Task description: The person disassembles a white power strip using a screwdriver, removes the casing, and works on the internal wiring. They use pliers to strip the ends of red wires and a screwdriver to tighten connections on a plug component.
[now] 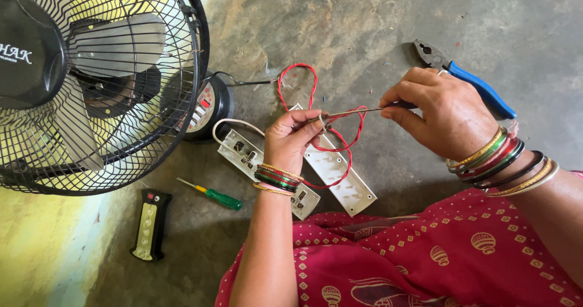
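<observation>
Pinching the end of the red wire (340, 140) between thumb and fingertips, the left hand (291, 138) holds it just above the open white switch board (331, 173) on the floor, while the right hand (446, 115) is closed around the dark handle of a thin screwdriver (358, 110). That tool's long axis runs nearly level, from the right hand leftward, its tip meeting the wire right at the left hand's fingertips. Both hands hover over the board, the left one nearer it.
</observation>
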